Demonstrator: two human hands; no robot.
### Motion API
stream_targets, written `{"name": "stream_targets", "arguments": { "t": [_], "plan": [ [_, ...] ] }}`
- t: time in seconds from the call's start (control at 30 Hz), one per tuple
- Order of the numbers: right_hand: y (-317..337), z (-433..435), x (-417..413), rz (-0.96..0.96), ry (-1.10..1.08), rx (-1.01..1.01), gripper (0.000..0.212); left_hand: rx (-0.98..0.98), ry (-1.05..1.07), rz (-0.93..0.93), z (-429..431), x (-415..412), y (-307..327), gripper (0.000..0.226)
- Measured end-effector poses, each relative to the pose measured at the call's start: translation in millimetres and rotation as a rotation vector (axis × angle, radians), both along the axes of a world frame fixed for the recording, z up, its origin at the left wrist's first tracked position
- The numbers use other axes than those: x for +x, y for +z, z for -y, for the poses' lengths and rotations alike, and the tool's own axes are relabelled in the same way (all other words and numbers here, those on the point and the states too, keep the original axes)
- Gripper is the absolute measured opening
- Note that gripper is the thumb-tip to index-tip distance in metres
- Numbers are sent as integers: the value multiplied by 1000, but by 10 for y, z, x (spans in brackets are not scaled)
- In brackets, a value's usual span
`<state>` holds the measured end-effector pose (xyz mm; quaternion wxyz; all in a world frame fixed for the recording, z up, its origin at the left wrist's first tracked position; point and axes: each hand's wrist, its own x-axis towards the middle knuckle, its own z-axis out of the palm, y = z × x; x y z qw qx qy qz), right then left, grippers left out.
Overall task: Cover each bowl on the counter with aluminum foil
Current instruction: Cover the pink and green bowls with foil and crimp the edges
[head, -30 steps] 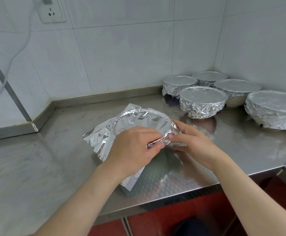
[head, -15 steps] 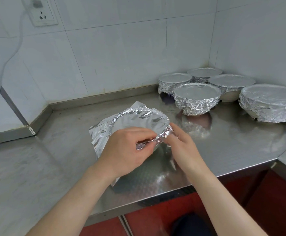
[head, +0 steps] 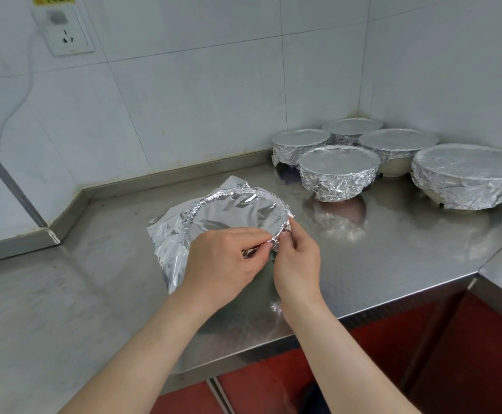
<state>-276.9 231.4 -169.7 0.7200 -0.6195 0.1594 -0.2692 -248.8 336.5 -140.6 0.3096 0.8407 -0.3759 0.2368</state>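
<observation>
Tiled wall (head: 199, 100) meeting in a corner at the right rear, above a steel worktop (head: 393, 264). Five covered bowls (head: 338, 171), each capped with crimped foil, clustered close together in that corner; the widest stands furthest right. Near the worktop's middle, well apart from the cluster, a sixth bowl (head: 235, 216), hidden beneath a sheet of foil (head: 169, 243). The sheet is drawn flat across the top and crimped round the far and right rim, while its left side hangs loose and spreads onto the worktop. Left hand (head: 223, 264): fingers curled, thumb and forefinger pinching foil at the near rim. Right hand (head: 296, 264): fingers grasping foil at the near-right rim, just beside the left. Socket (head: 67, 37) on the wall, upper left.
</observation>
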Motion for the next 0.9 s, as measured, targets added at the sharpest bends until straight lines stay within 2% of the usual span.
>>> {"name": "stream_targets", "arguments": {
  "t": [0.1, 0.23, 0.4, 0.47, 0.53, 0.6, 0.67, 0.8, 0.9],
  "plan": [
    [54, -34, -8, 13, 23, 150, 40, -7, -9, -22, -5, 15, 19, 19],
    [172, -12, -73, 8, 51, 341, 33, 152, -5, -38, 17, 41, 81, 32],
    [206, -22, -19, -82, -8, 282, 43, 62, 49, -189, -29, 284, 389, 23],
    [236, -27, 12, -107, -5, 272, 54, 154, 115, -195, 10, 555, 485, 21],
    [275, -38, 34, -127, 19, 246, 62, 310, 181, -214, 87, 844, 490, 30],
    [281, -58, 63, -130, 29, 226, 60, 464, 221, -268, 181, 1052, 436, 45],
    [259, -91, 116, -137, 12, 205, 52, 550, 213, -251, 271, 1162, 368, 49],
    [241, -139, 212, -93, -65, 195, 36, 573, 198, -237, 338, 1181, 312, 45],
    [271, -176, 229, -74, -76, 170, 42, 578, 187, -230, 347, 1191, 285, 42]
  ]
}}
